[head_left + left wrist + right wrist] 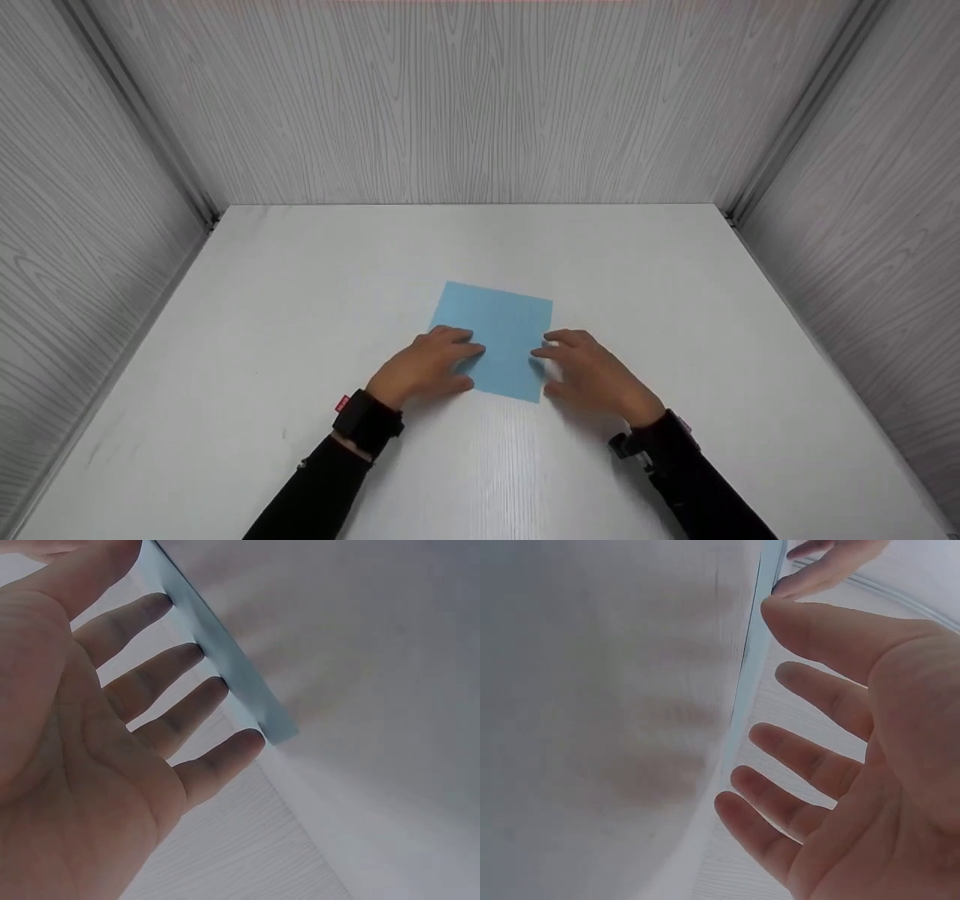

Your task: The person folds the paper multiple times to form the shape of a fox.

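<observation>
In the middle of a smooth white bench (315, 285) lies a pale blue, flat, four-sided sheet of paper (506, 337), turned slightly askew. In the head view, the left hand (429, 364) reaches over its left edge, fingers spread, while the right hand (600, 375) faces it at the right edge, fingers loosely parted; neither is curled round anything. Such placing on opposite sides probably lets the two hands steady or square the sheet. No container shows; grey wood-grain panels (465, 105) enclose the bench at the back and sides, with the paper lying inside.

In the left wrist view, the sheet appears as a narrow strip, and the fingertips (216, 690) meet it or nearly so; pressure cannot be told.

In the right wrist view, the thumb (817, 628) comes nearest the strip, the other fingers extended beside it, gripping nothing.
</observation>
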`<state>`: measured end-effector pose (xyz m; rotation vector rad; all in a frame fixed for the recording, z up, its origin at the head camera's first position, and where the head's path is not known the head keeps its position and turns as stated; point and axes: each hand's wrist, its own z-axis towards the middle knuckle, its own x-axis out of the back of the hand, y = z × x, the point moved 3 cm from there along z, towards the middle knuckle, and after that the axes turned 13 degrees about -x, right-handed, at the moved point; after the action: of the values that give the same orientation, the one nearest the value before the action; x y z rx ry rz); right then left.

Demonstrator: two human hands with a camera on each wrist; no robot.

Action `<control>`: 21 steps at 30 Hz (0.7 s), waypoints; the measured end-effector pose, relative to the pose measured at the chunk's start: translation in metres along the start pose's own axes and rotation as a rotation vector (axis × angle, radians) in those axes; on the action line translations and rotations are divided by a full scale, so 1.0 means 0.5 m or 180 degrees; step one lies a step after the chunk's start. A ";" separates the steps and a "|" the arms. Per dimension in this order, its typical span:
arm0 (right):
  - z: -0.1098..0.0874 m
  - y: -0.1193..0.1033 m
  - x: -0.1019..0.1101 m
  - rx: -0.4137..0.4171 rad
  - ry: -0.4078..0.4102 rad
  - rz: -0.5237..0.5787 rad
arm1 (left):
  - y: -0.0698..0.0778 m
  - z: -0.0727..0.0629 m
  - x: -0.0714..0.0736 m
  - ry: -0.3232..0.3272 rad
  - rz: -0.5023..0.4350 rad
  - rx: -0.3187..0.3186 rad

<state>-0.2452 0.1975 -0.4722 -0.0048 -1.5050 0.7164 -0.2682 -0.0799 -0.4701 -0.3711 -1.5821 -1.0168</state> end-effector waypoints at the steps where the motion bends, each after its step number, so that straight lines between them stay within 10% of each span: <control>1: -0.002 -0.002 0.000 0.0027 0.0009 -0.0047 | 0.002 0.001 -0.002 0.0012 -0.0013 -0.0046; 21: -0.014 -0.031 -0.010 -0.0053 -0.0467 -0.0143 | 0.024 0.004 -0.003 -0.0008 -0.0301 -0.0429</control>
<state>-0.2318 0.1858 -0.4709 0.0700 -1.6460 0.6800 -0.2605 -0.0709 -0.4668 -0.3925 -1.5495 -1.1999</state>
